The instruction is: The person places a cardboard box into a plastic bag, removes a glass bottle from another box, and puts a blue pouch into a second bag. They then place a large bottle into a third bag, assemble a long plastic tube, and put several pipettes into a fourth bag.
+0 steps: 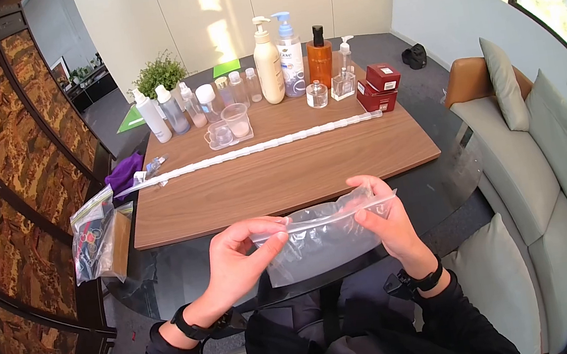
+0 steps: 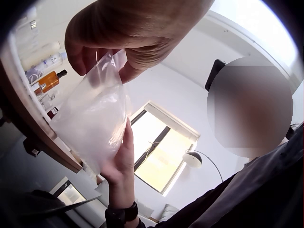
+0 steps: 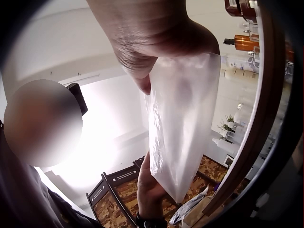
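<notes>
A clear plastic zip bag (image 1: pixel 313 256) hangs over the near edge of the table, its mouth strip running across the top. My left hand (image 1: pixel 233 260) pinches the left end of that strip between thumb and fingers. At the other end, my right hand (image 1: pixel 396 228) grips the bag with the thumb on the near side and fingers behind. In the left wrist view the bag (image 2: pixel 92 121) bulges slightly between the two hands. The right wrist view shows its sheet (image 3: pixel 185 114) stretched down toward the left hand (image 3: pixel 149 190). No contents show inside.
A wooden board (image 1: pixel 282 166) lies on the dark glass table (image 1: pixel 453 171). Pump bottles (image 1: pixel 268 63), small bottles, cups (image 1: pixel 235 118) and red boxes (image 1: pixel 377 95) stand toward its back. A long white strip (image 1: pixel 258 148) crosses it. A filled bag (image 1: pixel 100 239) sits at left.
</notes>
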The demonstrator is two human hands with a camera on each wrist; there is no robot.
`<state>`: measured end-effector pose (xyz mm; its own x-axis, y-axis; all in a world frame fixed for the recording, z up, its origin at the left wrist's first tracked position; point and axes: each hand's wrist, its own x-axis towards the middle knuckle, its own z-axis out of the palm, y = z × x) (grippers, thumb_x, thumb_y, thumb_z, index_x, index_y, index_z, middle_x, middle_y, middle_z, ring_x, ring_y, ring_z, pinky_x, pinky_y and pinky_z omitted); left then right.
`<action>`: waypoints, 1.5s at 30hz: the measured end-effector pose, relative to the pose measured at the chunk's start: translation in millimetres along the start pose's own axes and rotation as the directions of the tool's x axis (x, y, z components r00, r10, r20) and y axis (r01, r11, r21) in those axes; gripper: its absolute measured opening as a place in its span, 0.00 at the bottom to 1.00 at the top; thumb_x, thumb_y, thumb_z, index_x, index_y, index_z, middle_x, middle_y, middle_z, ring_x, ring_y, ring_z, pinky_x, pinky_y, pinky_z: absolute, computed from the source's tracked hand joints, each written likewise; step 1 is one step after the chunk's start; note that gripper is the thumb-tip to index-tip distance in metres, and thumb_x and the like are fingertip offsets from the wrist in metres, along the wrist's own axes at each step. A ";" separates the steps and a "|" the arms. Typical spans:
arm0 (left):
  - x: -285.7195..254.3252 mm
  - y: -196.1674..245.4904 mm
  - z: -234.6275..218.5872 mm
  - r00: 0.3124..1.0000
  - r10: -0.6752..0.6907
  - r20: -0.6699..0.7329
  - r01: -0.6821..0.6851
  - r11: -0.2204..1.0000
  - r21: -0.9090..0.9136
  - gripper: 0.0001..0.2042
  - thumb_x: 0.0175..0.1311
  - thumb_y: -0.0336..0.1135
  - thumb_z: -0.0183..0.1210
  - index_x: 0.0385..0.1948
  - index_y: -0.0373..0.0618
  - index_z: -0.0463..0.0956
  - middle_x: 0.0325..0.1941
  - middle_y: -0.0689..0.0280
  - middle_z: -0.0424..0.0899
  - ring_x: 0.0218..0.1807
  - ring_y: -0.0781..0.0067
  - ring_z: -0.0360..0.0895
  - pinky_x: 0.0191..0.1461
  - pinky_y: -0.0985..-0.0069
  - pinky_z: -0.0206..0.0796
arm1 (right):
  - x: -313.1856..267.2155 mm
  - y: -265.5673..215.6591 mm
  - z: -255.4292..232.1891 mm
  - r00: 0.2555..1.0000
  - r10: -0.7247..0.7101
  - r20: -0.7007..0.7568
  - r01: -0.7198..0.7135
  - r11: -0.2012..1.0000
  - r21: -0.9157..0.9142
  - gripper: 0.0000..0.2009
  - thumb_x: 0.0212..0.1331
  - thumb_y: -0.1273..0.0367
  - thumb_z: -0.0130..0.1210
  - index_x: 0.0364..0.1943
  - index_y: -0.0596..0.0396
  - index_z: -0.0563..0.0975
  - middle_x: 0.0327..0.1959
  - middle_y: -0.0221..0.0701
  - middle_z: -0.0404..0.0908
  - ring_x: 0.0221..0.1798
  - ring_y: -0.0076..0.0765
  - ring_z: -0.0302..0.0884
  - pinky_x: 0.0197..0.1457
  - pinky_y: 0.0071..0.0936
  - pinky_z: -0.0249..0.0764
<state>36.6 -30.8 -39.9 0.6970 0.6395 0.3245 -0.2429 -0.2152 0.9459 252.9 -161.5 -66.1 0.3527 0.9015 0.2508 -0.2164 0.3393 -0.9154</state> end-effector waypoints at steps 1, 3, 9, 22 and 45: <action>0.0 0.4 0.0 1.000 -0.019 -0.005 0.019 1.000 0.003 0.05 0.61 0.20 0.61 0.36 0.38 0.80 0.45 0.57 0.85 0.49 0.72 0.80 0.52 0.75 0.72 | -0.3 -2.6 2.1 1.000 0.013 -0.002 -0.013 1.000 0.004 0.17 0.60 0.67 0.63 0.49 0.58 0.73 0.42 0.32 0.82 0.47 0.24 0.78 0.52 0.23 0.73; 0.0 0.9 0.0 0.998 -0.057 -0.016 0.057 0.998 0.008 0.05 0.61 0.20 0.61 0.36 0.37 0.80 0.44 0.57 0.85 0.47 0.73 0.80 0.51 0.76 0.73 | -0.2 -3.0 2.7 1.000 0.024 -0.001 -0.024 1.000 -0.008 0.17 0.60 0.68 0.63 0.50 0.58 0.73 0.42 0.31 0.81 0.46 0.22 0.78 0.50 0.21 0.73; -1.4 0.0 0.1 0.997 -0.083 -0.011 0.083 0.996 -0.019 0.10 0.62 0.23 0.62 0.44 0.38 0.78 0.43 0.59 0.85 0.46 0.76 0.81 0.50 0.78 0.73 | -0.6 4.9 0.9 1.000 -0.007 -0.023 0.006 0.999 -0.034 0.13 0.62 0.71 0.60 0.48 0.57 0.74 0.41 0.30 0.81 0.43 0.23 0.79 0.48 0.22 0.75; 0.1 3.4 -1.8 0.997 -0.080 -0.019 0.081 0.995 0.062 0.06 0.62 0.24 0.63 0.38 0.35 0.79 0.40 0.58 0.86 0.42 0.77 0.81 0.48 0.78 0.74 | -1.1 12.7 1.6 0.980 -0.169 -0.108 0.148 0.972 -0.183 0.08 0.63 0.73 0.59 0.44 0.58 0.76 0.39 0.30 0.82 0.43 0.24 0.81 0.49 0.23 0.74; 0.0 1.0 -5.3 0.989 -0.071 0.131 0.082 0.993 -0.084 0.07 0.63 0.24 0.61 0.41 0.37 0.78 0.41 0.63 0.85 0.45 0.79 0.80 0.50 0.79 0.72 | -8.9 7.7 12.4 0.949 -0.290 -0.119 0.248 0.926 -0.284 0.07 0.65 0.73 0.55 0.43 0.61 0.78 0.36 0.31 0.83 0.38 0.23 0.80 0.43 0.21 0.75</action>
<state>32.8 -27.1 -39.0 0.7948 0.5507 0.2548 -0.2408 -0.0992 0.9655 236.8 -163.6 -71.4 0.5060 0.7254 0.4666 0.1454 0.4615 -0.8752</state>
